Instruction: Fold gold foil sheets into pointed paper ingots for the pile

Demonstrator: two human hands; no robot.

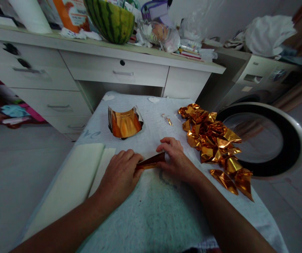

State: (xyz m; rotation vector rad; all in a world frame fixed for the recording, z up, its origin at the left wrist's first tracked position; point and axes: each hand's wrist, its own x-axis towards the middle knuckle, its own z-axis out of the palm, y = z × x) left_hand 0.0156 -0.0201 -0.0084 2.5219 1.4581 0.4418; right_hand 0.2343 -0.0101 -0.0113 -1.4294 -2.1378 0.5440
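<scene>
Between my two hands a piece of copper-gold foil (151, 162) is stretched low over the cloth-covered table. My left hand (123, 170) pinches its left end between thumb and fingers. On the other end, my right hand (175, 160) has its thumb and fingers closed, with the forefinger curled above. Beyond my left hand sits a curved stack of gold foil sheets (125, 123). A heap of folded gold foil pieces (214, 140) spreads along the table's right side. One small foil scrap (168, 121) lies between stack and heap.
Folded white paper (69, 186) lies at the table's left. A white desk (140, 75) stands behind, bearing a cut watermelon (111, 21) and clutter. To the right, a washing machine's open round door (264, 138) reaches near the table edge.
</scene>
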